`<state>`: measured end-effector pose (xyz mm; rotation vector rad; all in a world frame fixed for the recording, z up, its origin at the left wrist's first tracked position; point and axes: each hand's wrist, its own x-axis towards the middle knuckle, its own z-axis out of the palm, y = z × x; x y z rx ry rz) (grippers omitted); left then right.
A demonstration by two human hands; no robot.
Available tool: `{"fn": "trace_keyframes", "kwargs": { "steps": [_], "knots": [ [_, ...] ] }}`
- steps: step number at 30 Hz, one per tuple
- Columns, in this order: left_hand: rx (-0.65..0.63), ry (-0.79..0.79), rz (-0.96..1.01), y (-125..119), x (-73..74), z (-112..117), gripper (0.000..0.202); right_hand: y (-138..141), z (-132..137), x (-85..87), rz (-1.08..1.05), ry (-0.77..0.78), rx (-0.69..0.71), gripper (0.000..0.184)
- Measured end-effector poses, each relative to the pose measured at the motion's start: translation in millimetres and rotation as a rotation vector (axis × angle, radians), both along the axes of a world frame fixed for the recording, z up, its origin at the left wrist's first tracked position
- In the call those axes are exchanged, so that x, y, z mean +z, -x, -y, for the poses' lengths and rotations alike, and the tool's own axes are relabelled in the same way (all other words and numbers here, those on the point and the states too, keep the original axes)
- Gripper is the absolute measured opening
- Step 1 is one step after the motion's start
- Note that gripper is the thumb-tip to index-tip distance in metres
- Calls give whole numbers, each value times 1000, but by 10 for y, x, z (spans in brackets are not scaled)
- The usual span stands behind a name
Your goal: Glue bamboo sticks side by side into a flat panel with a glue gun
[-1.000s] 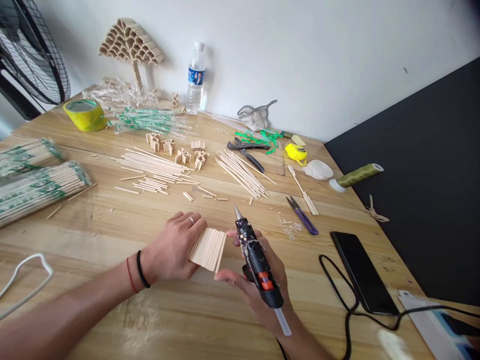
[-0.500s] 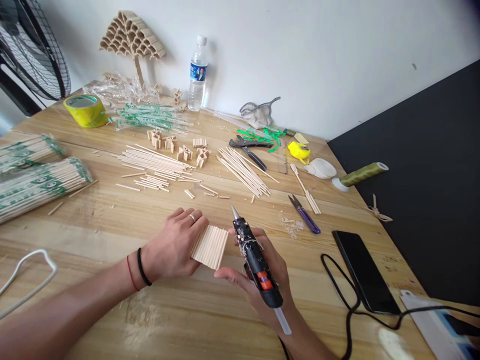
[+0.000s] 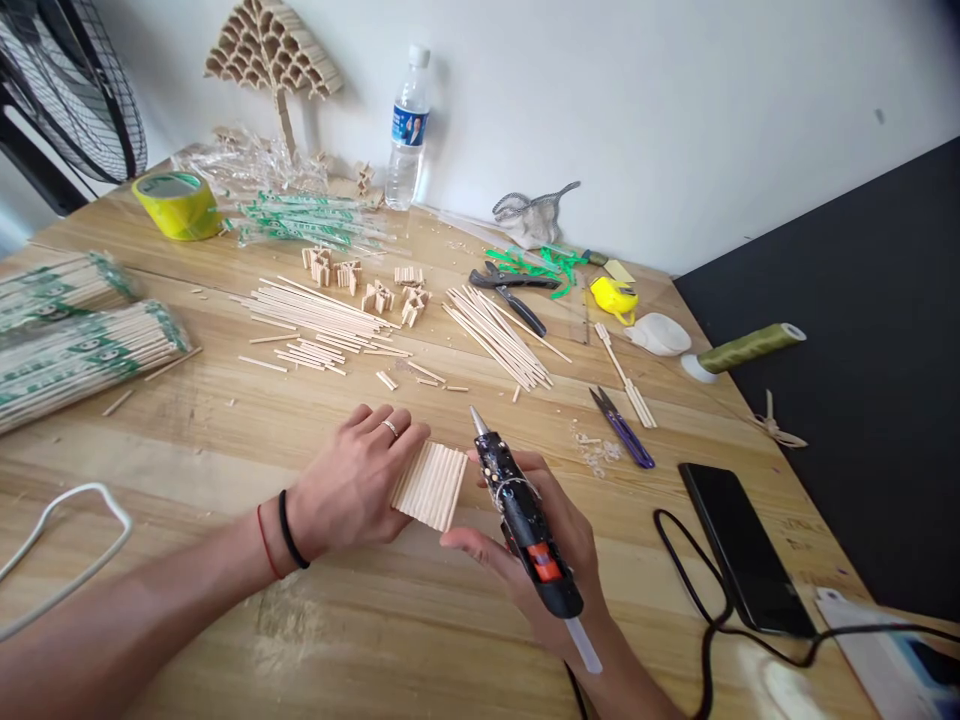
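Observation:
A small panel of wooden sticks glued side by side (image 3: 433,484) lies on the wooden table (image 3: 225,420). My left hand (image 3: 352,482) rests flat on the panel's left part, fingers stretched out and pressing it down; a ring shows on one finger. My right hand (image 3: 544,565) is wrapped round a black hot-glue gun (image 3: 523,522) with an orange trigger. The gun's metal tip points up and away, just right of the panel and not touching it. The right thumb lies against the panel's near right corner.
Loose cut sticks (image 3: 322,320) and a second stick pile (image 3: 499,340) lie beyond. Small stick pieces (image 3: 375,290), pliers (image 3: 510,290), purple snips (image 3: 622,430), a black phone (image 3: 742,545) with cable, thread spool (image 3: 742,348), yellow tape (image 3: 178,205), water bottle (image 3: 409,130), packed stick bundles (image 3: 75,350).
Both hands and the stick panel have kept their pose; only the view has drifted slightly, so everything sits a little further right and higher in the picture.

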<state>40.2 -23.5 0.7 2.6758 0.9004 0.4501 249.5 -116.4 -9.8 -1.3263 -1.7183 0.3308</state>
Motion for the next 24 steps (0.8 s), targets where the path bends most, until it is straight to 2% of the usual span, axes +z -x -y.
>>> {"fn": "trace_keyframes", "kwargs": {
  "steps": [4, 7, 14, 19, 24],
  "knots": [
    [-96, 100, 86, 24, -29, -38, 56, -31, -2, 48, -61, 114, -13, 43],
    [-142, 155, 134, 55, -35, -72, 66, -55, -12, 67, -86, 152, -28, 44],
    [-196, 204, 231, 86, -30, -94, 72, -77, -31, 54, -100, 181, -29, 49],
    [-209, 222, 249, 93, -23, -92, 66, -90, -25, 94, -112, 229, 23, 56],
    [-197, 231, 256, 91, -5, -87, 63, -71, -19, 128, -181, 274, 24, 44]
  ]
}}
